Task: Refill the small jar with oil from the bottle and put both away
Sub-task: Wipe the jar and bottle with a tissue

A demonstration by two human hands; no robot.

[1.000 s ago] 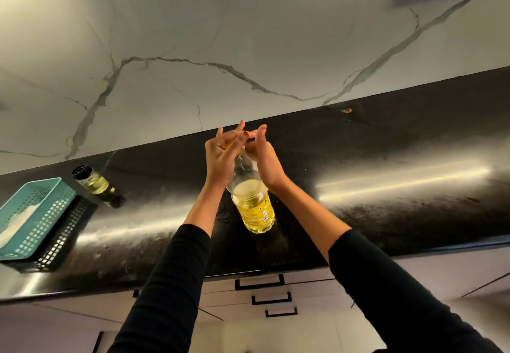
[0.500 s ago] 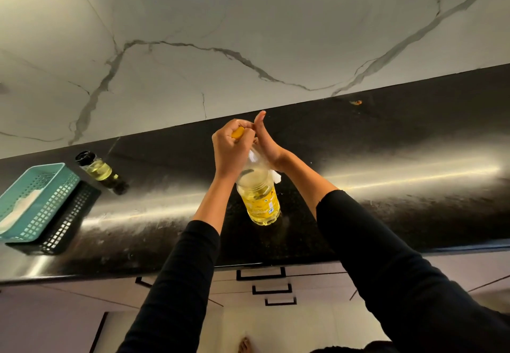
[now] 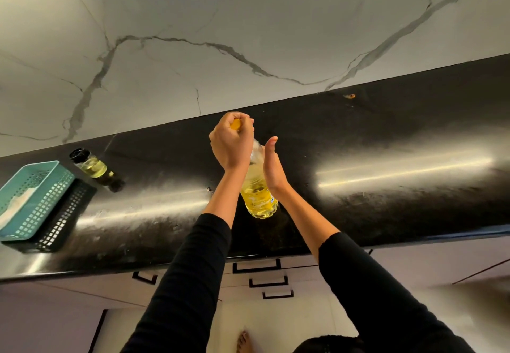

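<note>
A clear plastic oil bottle [image 3: 259, 201] with yellow oil and a yellow label stands on the black countertop [image 3: 386, 143]. My left hand [image 3: 231, 143] is closed over its yellow cap [image 3: 236, 125] at the top. My right hand [image 3: 271, 166] rests flat against the bottle's right side, fingers straight and thumb up; the bottle's neck is mostly hidden between the hands. Far to the left stands the small glass jar [image 3: 92, 166] with a black lid and pale oil inside, untouched.
A teal plastic basket [image 3: 33, 198] nested on a black basket [image 3: 64, 223] sits at the counter's left end, beside the jar. A white marble wall [image 3: 248, 21] backs the counter. Drawers with black handles [image 3: 256, 267] lie below the front edge.
My left hand has closed into a fist over the cap. My right hand has slid down from the neck to the bottle's side. The view has shifted slightly.
</note>
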